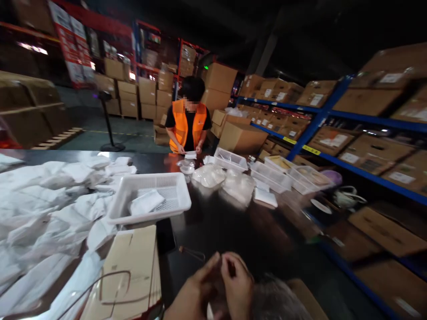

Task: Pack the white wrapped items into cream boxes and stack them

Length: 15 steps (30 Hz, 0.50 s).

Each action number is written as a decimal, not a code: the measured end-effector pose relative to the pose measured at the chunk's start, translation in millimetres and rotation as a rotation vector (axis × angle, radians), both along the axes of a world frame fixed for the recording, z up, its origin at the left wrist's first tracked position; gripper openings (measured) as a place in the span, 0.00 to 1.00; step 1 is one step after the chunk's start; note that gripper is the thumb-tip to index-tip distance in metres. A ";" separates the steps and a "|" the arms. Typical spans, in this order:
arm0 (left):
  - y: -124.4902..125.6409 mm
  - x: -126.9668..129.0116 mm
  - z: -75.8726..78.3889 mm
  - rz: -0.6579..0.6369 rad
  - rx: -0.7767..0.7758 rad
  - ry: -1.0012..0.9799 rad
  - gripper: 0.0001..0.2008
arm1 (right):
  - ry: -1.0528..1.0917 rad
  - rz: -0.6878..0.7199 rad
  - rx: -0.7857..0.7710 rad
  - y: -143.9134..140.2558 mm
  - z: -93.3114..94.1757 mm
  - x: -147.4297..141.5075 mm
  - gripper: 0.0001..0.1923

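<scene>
A white scrap (209, 311) shows at six o'clock between your left hand (196, 289) and right hand (237, 284); I can't tell either grip's closure or hold. From there, the tray (184, 200) at eleven has one piece (147, 202); the heap (46, 213) at ten seems undone.

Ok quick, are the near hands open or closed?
Left hand: can't tell, its grip is hidden.
Right hand: fingers curled, can't tell if closed on anything.

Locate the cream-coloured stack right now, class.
In the head view, the cream-coloured stack lies lower left on the dark table, just this side of the white basket, between the white heap and the left hand.
</scene>
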<state>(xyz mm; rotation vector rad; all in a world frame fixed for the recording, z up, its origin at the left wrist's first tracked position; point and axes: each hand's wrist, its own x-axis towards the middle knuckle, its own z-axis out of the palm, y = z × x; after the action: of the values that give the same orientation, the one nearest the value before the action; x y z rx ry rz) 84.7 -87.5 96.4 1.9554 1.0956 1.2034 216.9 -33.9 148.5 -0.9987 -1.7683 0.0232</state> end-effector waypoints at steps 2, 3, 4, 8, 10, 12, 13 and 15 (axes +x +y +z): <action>-7.3 -6.2 16.5 0.014 -0.035 0.100 0.18 | 0.034 0.030 -0.124 -4.7 3.6 -4.0 0.17; -9.7 -8.4 23.0 0.035 -0.034 0.126 0.16 | 0.035 0.051 -0.158 -7.0 3.4 -6.4 0.17; -11.4 -9.8 27.8 0.048 -0.041 0.147 0.14 | 0.031 0.064 -0.179 -9.2 2.1 -8.8 0.17; -14.5 -8.5 30.9 0.082 0.003 0.230 0.10 | 0.008 0.071 -0.135 -15.3 -6.8 -16.6 0.17; -16.1 -7.0 27.2 0.101 0.061 0.305 0.15 | -0.020 0.055 -0.105 -17.5 -9.2 -18.1 0.17; -18.3 -6.0 23.6 0.130 0.115 0.362 0.22 | -0.068 0.019 -0.086 -19.7 -9.6 -18.9 0.16; -19.5 -5.6 22.1 0.143 0.137 0.378 0.24 | -0.091 -0.002 -0.084 -20.7 -9.7 -19.6 0.16; -20.9 -4.7 20.0 0.154 0.162 0.382 0.24 | -0.097 -0.028 -0.099 -21.4 -11.2 -22.4 0.15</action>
<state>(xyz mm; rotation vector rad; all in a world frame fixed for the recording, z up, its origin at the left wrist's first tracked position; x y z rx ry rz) 80.0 -108.4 116.4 2.3275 1.3978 1.0477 194.5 -55.3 137.3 -1.1121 -1.8560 0.0462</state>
